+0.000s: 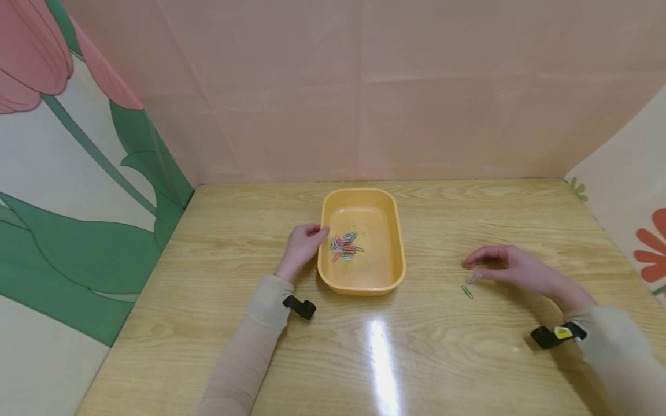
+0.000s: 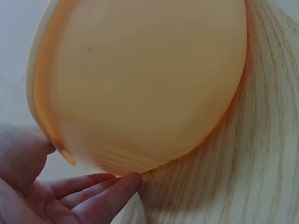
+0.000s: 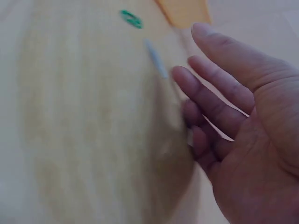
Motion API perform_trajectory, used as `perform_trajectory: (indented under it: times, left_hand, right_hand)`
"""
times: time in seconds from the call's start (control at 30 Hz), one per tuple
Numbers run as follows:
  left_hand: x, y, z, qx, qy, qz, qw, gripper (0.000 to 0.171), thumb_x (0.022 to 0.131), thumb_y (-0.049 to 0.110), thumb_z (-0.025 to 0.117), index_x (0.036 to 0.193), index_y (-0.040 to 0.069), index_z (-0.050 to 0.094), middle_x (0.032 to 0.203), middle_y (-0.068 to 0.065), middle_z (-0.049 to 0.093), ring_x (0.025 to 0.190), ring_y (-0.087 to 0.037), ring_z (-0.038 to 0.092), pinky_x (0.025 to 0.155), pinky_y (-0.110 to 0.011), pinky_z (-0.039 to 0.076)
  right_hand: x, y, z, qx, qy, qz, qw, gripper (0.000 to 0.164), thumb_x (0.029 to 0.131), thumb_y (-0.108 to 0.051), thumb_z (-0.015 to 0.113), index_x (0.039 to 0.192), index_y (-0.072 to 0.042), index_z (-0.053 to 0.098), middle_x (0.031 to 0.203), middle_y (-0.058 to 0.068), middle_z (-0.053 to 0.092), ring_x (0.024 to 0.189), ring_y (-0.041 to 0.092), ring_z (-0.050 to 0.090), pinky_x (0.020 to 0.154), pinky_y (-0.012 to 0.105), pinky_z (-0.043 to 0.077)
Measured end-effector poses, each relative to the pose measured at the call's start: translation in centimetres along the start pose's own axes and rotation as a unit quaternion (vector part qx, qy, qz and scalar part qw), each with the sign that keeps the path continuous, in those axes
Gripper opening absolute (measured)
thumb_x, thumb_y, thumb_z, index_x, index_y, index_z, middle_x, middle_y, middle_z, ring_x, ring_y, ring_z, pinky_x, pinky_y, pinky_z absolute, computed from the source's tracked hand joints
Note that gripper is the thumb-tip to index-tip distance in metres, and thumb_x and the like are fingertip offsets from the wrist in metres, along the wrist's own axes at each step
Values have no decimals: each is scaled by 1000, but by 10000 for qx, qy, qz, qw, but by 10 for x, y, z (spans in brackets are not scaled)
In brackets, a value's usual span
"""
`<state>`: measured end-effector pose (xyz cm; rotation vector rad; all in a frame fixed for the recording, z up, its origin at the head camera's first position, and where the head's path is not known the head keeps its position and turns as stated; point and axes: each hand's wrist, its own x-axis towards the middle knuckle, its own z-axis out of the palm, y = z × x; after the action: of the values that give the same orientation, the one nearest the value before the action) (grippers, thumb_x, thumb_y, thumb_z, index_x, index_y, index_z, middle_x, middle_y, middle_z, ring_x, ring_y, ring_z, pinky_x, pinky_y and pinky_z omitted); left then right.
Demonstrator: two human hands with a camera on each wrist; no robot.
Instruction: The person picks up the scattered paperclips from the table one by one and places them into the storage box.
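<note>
My left hand grips the left side of a yellow plastic tray, its thumb at the rim and its fingers against the outer wall, as the left wrist view shows. Inside the tray, towards its left, lies a loose pile of coloured paper clips. Off to the right my right hand hovers low over the table, thumb and fingers apart with nothing between them. Just by its thumb is a pale paper clip. A green paper clip lies on the wood beside that one.
The wooden table ends at a pink cloth backdrop behind the tray. Floral-printed panels stand at the left and right sides. A bright reflection runs down the table in front of the tray.
</note>
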<state>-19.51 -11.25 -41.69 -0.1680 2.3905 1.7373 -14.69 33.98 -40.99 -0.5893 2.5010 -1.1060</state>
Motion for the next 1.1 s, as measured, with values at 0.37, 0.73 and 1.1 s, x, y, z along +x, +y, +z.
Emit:
perform_trajectory:
  times: [0.37, 0.73, 1.1]
  left_hand:
    - [1, 1, 1, 31, -8, -26, 10000, 38, 94, 27, 60, 115, -4, 64, 104, -15, 67, 92, -22, 64, 81, -31, 53]
    - [-1, 0, 0, 20, -26, -93, 10000, 39, 94, 28, 59, 117, -4, 62, 106, -15, 65, 95, -23, 63, 83, -31, 53]
    - [-1, -1, 0, -7, -12, -109, 9999, 39, 94, 29, 60, 116, -3, 63, 105, -15, 66, 94, -22, 63, 81, -31, 54]
  right_hand:
    - [0, 7, 14, -113, 262, -1419, 9895, 30, 81, 1, 73, 108, -11, 66, 108, 3, 63, 102, 17, 53, 89, 17, 36]
    - [1, 11, 23, -596, 559, -1755, 9811, 39, 74, 4, 78, 105, -16, 66, 107, 0, 60, 103, 15, 46, 88, 22, 25]
    - [-1, 8, 23, -800, 596, -1407, 9850, 31, 77, 0, 77, 98, -21, 66, 105, -3, 58, 102, 12, 43, 83, 30, 20]
